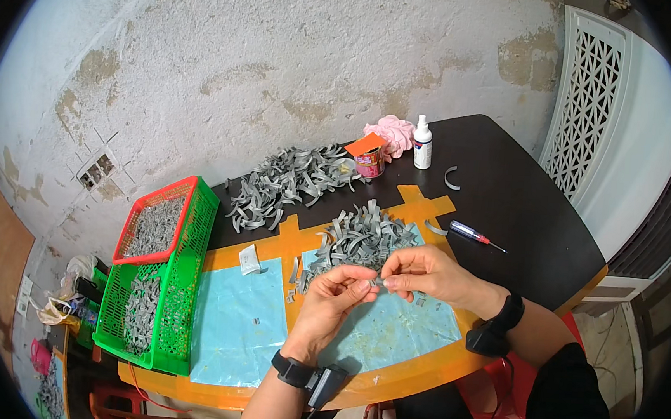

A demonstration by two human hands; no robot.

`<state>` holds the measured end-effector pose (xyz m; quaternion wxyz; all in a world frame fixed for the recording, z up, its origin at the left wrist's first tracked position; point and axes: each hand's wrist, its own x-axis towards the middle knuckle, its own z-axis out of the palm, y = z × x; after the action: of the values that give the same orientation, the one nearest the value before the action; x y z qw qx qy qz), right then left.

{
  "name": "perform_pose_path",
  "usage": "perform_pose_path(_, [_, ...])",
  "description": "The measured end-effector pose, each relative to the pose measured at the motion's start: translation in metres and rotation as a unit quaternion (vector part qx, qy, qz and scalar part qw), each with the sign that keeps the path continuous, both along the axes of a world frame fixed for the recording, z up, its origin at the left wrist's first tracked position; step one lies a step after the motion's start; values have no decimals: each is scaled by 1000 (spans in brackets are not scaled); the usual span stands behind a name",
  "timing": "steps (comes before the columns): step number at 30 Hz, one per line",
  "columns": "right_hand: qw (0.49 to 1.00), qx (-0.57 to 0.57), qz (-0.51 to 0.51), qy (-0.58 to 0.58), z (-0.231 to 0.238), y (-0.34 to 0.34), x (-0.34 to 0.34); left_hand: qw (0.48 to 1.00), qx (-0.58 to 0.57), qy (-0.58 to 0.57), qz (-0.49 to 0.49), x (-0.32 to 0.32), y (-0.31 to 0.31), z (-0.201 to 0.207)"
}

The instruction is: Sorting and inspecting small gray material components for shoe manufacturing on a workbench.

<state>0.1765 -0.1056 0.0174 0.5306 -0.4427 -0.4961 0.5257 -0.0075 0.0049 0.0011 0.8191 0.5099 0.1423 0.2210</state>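
My left hand [337, 297] and my right hand [428, 275] meet over the near part of the table, their fingertips pinched together on a small grey piece [378, 281]. Fingers cover most of that piece, so its exact shape is hidden. Just beyond the hands lies a heap of grey curved strips [365, 235], resting partly on a light blue sheet [396, 342]. A few tiny grey bits [290, 295] are scattered left of the heap. Each wrist wears a black strap with a device on it.
A larger pile of grey strips [291, 183] lies toward the wall. At left, a green basket [181, 308] and a red-rimmed basket [121, 245] hold small grey parts. A screwdriver [470, 233], white spray bottle [423, 147], tin [370, 165], pink cloth [394, 134] and white packet [249, 261] stand around.
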Motion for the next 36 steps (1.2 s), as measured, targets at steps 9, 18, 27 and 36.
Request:
perform_pose_path(9, [1000,-5,18,-24,-2,2,5,1000,1,29,3,1,-4,5])
perform_pose_path(18, [997,-1,11,-72,-5,2,7,999,21,38,-10,2,-4,5])
perform_pose_path(27, [995,-30,10,-99,-2,2,9,996,59,61,9,4,-4,8])
perform_pose_path(36, [999,-42,3,-28,3,2,7,993,93,75,-17,4,0,3])
